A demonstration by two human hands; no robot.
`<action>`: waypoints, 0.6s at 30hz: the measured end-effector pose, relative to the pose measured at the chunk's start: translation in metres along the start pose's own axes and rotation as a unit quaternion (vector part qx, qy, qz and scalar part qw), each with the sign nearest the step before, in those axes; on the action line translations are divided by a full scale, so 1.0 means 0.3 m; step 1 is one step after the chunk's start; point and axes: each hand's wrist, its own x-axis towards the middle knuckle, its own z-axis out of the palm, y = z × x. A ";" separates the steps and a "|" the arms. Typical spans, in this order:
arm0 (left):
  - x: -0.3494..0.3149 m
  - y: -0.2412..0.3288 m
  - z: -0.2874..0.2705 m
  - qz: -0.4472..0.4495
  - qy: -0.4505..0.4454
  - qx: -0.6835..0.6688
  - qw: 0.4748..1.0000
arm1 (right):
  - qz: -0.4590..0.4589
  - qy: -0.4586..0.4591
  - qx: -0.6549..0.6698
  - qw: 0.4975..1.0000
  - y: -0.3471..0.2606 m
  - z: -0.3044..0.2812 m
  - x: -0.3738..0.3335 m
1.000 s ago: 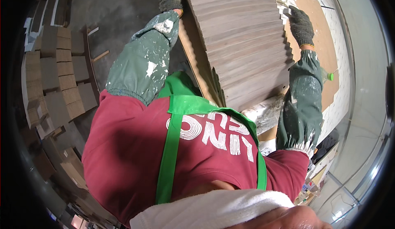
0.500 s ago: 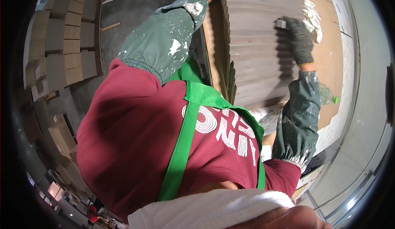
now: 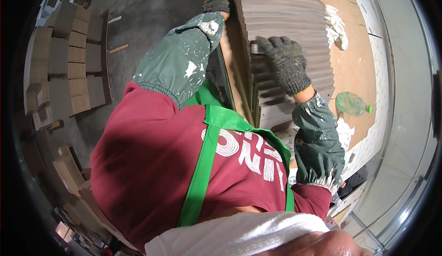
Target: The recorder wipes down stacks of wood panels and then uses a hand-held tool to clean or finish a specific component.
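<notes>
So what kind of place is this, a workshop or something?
Probably a workshop or small factory handling sheet material: both gloved hands, left hand and right hand, work a tall stack of thin boards, with piles of cut wooden blocks on the concrete floor.

Board stack on brown bench

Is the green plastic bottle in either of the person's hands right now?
No. The green plastic bottle lies on the brown board, apart from the right hand on the stack of ridged sheets and the left hand at its edge.
</notes>
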 end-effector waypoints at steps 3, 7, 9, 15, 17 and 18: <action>0.008 0.013 0.039 0.008 0.129 0.274 0.953 | 0.174 -0.048 -0.016 0.983 0.116 -0.028 -0.055; -0.012 -0.012 0.017 0.109 -0.006 -0.140 0.984 | 0.137 0.006 0.013 0.990 0.079 -0.042 -0.179; -0.032 0.024 0.047 0.096 -0.001 -0.238 0.966 | 0.124 -0.058 0.023 0.990 0.070 -0.013 -0.227; -0.013 0.051 0.034 -0.096 0.084 0.271 0.954 | 0.340 0.010 0.003 0.940 0.097 -0.042 -0.382; -0.020 0.056 0.031 -0.007 0.140 0.264 0.954 | 0.330 -0.035 0.108 0.937 0.002 -0.025 -0.385; -0.025 0.066 0.024 -0.011 0.144 0.262 0.954 | 0.322 -0.053 0.121 0.938 -0.079 -0.054 -0.343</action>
